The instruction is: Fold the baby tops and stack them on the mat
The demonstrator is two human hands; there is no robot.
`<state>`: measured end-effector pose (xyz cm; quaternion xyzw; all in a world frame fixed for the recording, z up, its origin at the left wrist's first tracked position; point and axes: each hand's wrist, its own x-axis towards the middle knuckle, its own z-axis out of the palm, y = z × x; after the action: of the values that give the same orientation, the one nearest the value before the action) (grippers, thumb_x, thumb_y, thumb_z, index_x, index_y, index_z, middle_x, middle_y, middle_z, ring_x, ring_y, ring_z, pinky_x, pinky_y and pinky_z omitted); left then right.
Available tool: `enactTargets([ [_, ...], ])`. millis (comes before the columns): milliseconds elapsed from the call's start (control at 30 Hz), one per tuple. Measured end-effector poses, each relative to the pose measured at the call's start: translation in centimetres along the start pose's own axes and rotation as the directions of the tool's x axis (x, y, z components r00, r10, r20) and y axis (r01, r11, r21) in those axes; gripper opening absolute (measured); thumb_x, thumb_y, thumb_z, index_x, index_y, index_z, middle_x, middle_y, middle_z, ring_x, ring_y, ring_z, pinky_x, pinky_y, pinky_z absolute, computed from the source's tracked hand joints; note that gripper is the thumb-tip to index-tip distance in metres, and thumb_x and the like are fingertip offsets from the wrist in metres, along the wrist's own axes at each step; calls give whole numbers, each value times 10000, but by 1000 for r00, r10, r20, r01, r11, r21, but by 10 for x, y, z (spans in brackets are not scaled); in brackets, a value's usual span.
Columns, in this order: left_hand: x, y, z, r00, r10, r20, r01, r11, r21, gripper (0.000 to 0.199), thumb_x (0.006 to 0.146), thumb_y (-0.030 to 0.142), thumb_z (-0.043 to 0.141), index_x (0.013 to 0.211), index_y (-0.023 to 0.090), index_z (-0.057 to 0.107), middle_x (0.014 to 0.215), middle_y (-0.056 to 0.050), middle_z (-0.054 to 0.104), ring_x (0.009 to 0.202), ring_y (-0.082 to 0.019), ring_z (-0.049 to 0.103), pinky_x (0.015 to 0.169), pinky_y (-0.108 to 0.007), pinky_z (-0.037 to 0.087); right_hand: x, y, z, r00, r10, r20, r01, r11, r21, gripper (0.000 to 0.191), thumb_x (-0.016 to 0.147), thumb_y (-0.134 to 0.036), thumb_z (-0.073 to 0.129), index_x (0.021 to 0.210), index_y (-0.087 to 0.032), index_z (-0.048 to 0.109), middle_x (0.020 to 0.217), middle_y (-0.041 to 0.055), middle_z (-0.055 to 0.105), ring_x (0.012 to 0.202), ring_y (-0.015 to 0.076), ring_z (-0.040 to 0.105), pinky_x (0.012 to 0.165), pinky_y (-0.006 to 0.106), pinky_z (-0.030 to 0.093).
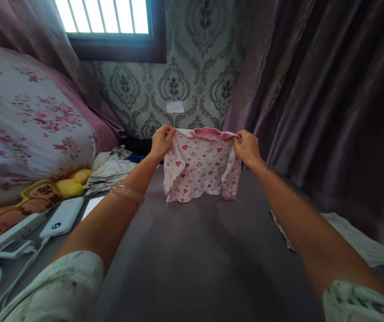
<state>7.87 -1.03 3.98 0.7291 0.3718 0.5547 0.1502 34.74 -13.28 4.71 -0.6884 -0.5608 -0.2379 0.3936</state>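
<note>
A small long-sleeved shirt [201, 163], white with red hearts and flowers and a pink collar, hangs upright between my two hands over the grey bed sheet [185, 255]. My left hand [162, 141] pinches its left shoulder. At the opposite shoulder, my right hand [247, 146] has its fingers closed on the cloth. Both sleeves droop, and the right one ends in a pink cuff. Both arms are stretched forward, with a clear bangle [127, 193] on the left forearm.
At left lie a white power bank [62, 218], a power strip [14, 237] with cables, a yellow cushion [37, 199] and heaped clothes [111, 170]. Folded white cloth [356, 239] lies at right. Behind are a patterned wall [175, 85] and curtains [299, 89].
</note>
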Motion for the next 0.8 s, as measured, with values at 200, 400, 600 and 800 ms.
enactTargets([
  [200,-12,4,-10,997,81,-17,-80,995,66,235,878,378,469,845,195,613,722,2,573,737,-152,516,686,-261,385,-6,3,-7,998,-57,-11,57,998,27,401,948,-512,349,893,-230,628,897,104,644,896,264,570,811,404,438],
  [400,-41,28,-49,961,277,-20,-269,944,191,242,898,404,495,879,216,646,812,-22,585,843,-174,525,784,-288,411,-29,-7,-50,996,-91,20,88,989,116,414,908,-584,448,867,-233,663,878,81,676,813,242,606,723,364,448],
  [600,-80,67,-102,897,435,-78,-396,870,295,265,917,423,528,888,217,692,798,-16,564,782,-141,521,724,-269,429,-55,-29,-111,988,-142,69,127,975,185,320,864,-530,569,863,-236,694,744,43,663,633,196,582,571,330,414],
  [800,-86,104,-141,874,466,-134,-390,840,378,271,876,434,588,900,208,736,734,23,540,742,-91,514,743,-236,424,-54,-52,-154,987,-31,157,-20,949,316,298,785,-568,656,849,-282,708,755,32,662,645,213,606,490,309,421],
])
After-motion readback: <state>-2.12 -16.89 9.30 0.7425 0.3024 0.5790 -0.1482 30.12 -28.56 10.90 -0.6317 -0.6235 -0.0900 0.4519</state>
